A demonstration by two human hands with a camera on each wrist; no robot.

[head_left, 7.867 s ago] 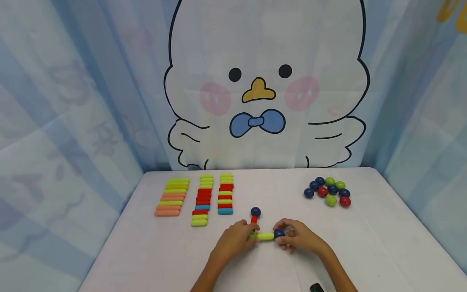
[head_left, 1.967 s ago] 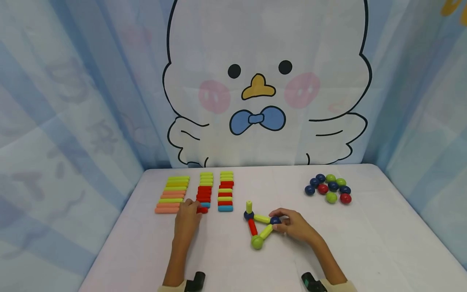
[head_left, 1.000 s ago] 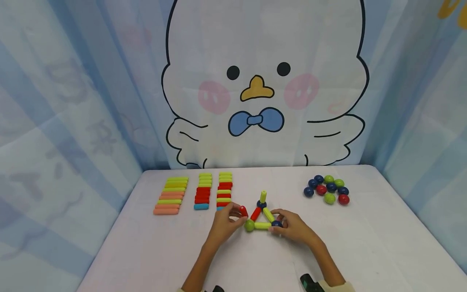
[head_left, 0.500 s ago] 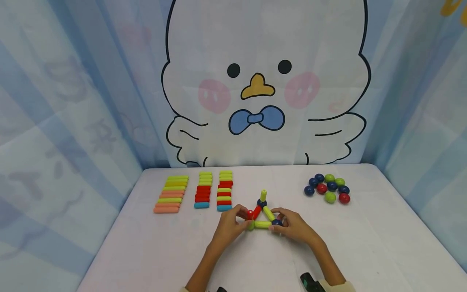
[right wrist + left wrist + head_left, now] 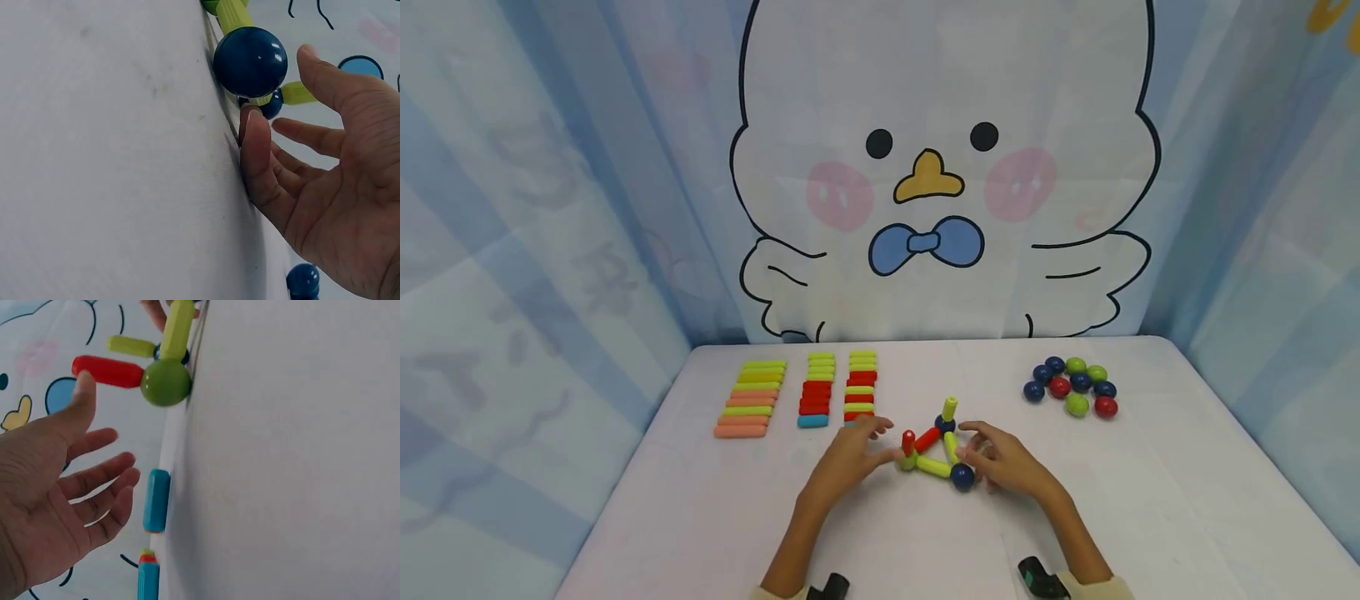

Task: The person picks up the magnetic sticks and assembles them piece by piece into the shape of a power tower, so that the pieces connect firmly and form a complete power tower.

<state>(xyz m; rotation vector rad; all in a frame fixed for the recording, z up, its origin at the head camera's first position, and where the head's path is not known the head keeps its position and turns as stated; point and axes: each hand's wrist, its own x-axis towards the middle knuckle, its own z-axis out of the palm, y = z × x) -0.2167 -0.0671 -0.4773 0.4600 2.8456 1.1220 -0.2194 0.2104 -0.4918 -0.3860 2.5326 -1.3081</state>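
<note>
A triangle of magnetic rods and balls lies on the table, with a green ball [image 5: 166, 382] at its left corner and a dark blue ball [image 5: 962, 477] at the near right. A red rod [image 5: 109, 371] stands upright on the green ball. On the far blue ball [image 5: 945, 424] a yellow-green rod [image 5: 950, 407] stands too. My left hand [image 5: 846, 458] is beside the green corner, fingers spread and holding nothing, the thumb overlapping the red rod in the left wrist view. Around the near blue ball, my right hand [image 5: 1009, 458] has relaxed, parted fingers and grips nothing.
Three columns of rods lie at the left: long yellow and orange rods [image 5: 750, 398], then shorter red, yellow-green and blue rods [image 5: 816, 389]. A cluster of loose balls [image 5: 1080, 382] sits at the back right. A printed curtain [image 5: 932, 308] hangs behind the table.
The left hand brought a red rod from the columns and stood it on the green ball, then let go. The right hand released the blue ball; the triangle has turned slightly.
</note>
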